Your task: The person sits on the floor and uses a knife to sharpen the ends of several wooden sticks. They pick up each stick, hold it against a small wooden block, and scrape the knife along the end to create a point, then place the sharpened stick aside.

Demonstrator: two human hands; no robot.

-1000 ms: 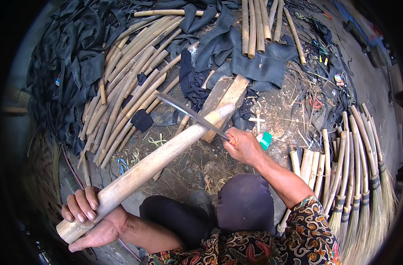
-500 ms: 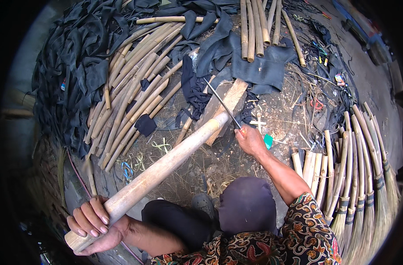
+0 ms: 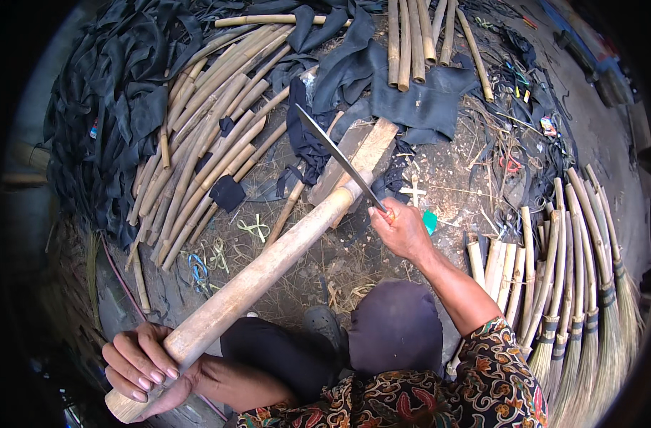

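Note:
My left hand (image 3: 143, 367) is wrapped round the near end of a thick wooden pole (image 3: 247, 285) that slants up to the right. The pole's far end rests on a wooden block (image 3: 374, 153) on the ground. In my right hand (image 3: 402, 230) is a machete (image 3: 332, 150), gripped by its handle, which the fingers mostly hide. Its long dark blade points up and left, crossing over the pole's far end. Whether the edge touches the wood I cannot tell.
Bamboo poles (image 3: 204, 135) lie at the left beside black rubber sheets (image 3: 111, 114). More bamboo handles (image 3: 411, 43) lie at the top. Straw brooms (image 3: 596, 335) stand at the right. Wood chips (image 3: 450, 192) and a green scrap (image 3: 429, 222) litter the ground.
The machete blade has turned, now showing more of its flat side, with its tip farther left. The view has shifted slightly; both hands keep their grips.

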